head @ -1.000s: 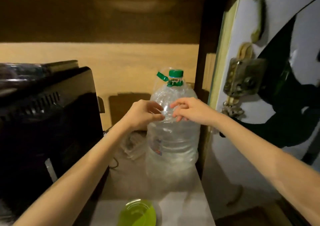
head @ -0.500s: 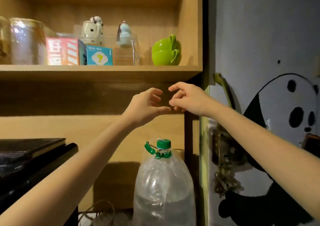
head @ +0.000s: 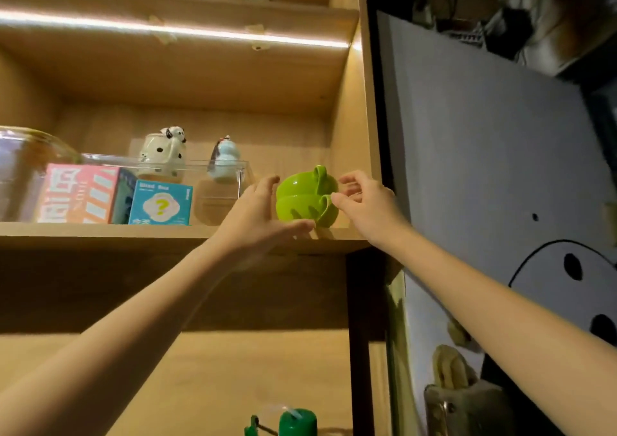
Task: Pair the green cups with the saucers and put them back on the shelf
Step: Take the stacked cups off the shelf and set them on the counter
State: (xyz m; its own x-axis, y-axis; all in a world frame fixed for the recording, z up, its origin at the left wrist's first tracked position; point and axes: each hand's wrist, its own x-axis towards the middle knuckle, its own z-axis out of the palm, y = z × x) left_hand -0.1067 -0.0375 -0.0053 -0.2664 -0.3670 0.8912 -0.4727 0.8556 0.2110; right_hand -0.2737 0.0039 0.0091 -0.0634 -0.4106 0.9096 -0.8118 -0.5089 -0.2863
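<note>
Big wooden shelf (head: 100, 235) up high, with a glass jar (head: 23, 168) at far left, then a pink box (head: 80, 193), a blue box (head: 160, 203) and two little figurines (head: 163, 150) behind them. The green cups (head: 305, 196), two stacked, sit at the shelf's right end near the front edge. Left hand (head: 263, 215) is spread wide, right beside the stack, thumb under it. Right hand (head: 364, 201) has fingers pinching narrow at the lower cup's handle; can't tell if it's really gripping yet.

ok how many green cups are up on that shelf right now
2. The upper green cup sits stacked on the lower green cup, at the right end of the shelf, between the left hand and right hand. Others may be hidden.
</note>
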